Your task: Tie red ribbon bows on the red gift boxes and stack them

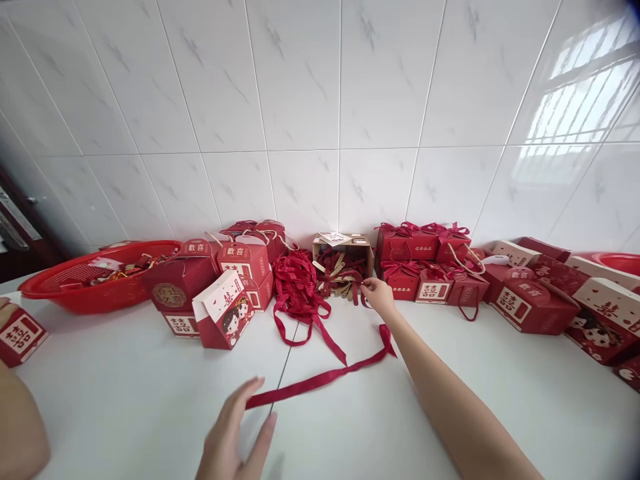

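My left hand (237,433) is low in the middle of the table, thumb and fingers apart, beside the near end of a long dark red ribbon (320,380). That ribbon lies loosely across the white tabletop toward the right. My right hand (380,297) reaches forward to a small open cardboard box (371,257) against the wall. Its fingertips are pinched on a short red strip (356,293) at the box's front right. Several red and tan strips (340,267) fill the box and spill out. Left of it sits a tangled heap of red ribbon (295,283).
Red gift boxes (230,310) are stacked left of the heap. Ribbon-tied boxes (407,247) and more boxes (533,300) stand at right. A red plastic basket (95,303) is at far left. Another person's arm (20,420) and a box (23,333) show at the left edge.
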`<action>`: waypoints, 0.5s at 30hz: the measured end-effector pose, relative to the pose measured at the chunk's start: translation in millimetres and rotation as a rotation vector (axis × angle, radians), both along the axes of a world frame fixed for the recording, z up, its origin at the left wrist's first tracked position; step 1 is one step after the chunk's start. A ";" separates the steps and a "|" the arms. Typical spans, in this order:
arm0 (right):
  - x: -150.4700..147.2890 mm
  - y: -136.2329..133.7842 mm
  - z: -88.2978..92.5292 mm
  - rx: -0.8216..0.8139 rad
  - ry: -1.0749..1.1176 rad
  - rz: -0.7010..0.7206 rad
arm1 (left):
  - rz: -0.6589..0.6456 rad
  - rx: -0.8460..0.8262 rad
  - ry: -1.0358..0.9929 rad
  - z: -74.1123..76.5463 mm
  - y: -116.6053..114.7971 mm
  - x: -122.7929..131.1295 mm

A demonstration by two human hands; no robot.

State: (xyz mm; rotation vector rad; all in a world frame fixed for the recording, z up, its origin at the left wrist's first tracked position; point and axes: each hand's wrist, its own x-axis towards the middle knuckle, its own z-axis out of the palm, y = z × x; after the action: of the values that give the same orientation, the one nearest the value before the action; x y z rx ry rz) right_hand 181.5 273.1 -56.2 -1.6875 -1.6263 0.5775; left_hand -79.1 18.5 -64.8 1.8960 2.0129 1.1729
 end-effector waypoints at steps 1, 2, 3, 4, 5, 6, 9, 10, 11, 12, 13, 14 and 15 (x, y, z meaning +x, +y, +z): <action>3.4 -4.2 7.5 0.028 0.002 0.021 | -0.040 0.068 0.014 23.8 8.9 3.7; 6.5 -8.7 15.6 0.055 0.004 0.040 | -0.069 0.162 0.049 50.2 18.7 9.0; 9.3 -13.7 24.3 0.081 0.006 0.058 | -0.123 0.208 0.094 77.5 28.6 15.8; 12.0 -19.1 33.0 0.104 0.009 0.074 | -0.174 0.236 0.149 104.3 37.7 23.5; 14.5 -24.8 41.6 0.123 0.012 0.088 | -0.210 0.222 0.213 128.7 45.1 31.6; 17.1 -30.7 49.7 0.139 0.016 0.100 | -0.221 0.199 0.268 149.6 50.2 39.5; 24.8 -47.7 69.7 0.168 0.027 0.120 | -0.235 0.205 0.275 182.8 52.6 57.6; 27.3 -52.7 74.8 0.173 0.030 0.124 | -0.239 0.233 0.240 184.2 51.3 61.5; 29.6 -57.3 79.5 0.179 0.032 0.129 | -0.251 0.254 0.202 182.0 50.6 64.4; 31.4 -61.6 83.9 0.186 0.034 0.135 | -0.274 0.252 0.175 177.5 51.3 66.6; 32.7 -65.8 88.2 0.194 0.034 0.146 | -0.307 0.220 0.164 171.9 54.1 68.4; 33.3 -70.2 92.5 0.199 0.032 0.158 | -0.340 0.167 0.161 166.4 58.8 70.0; 33.2 -74.9 96.9 0.209 0.031 0.180 | -0.364 0.111 0.158 161.9 65.2 71.5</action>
State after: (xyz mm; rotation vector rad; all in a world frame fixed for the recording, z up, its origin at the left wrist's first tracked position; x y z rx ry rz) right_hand 214.6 198.2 40.7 -1.3844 -1.7629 0.4978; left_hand -7.6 83.7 97.1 2.3485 1.5972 1.0850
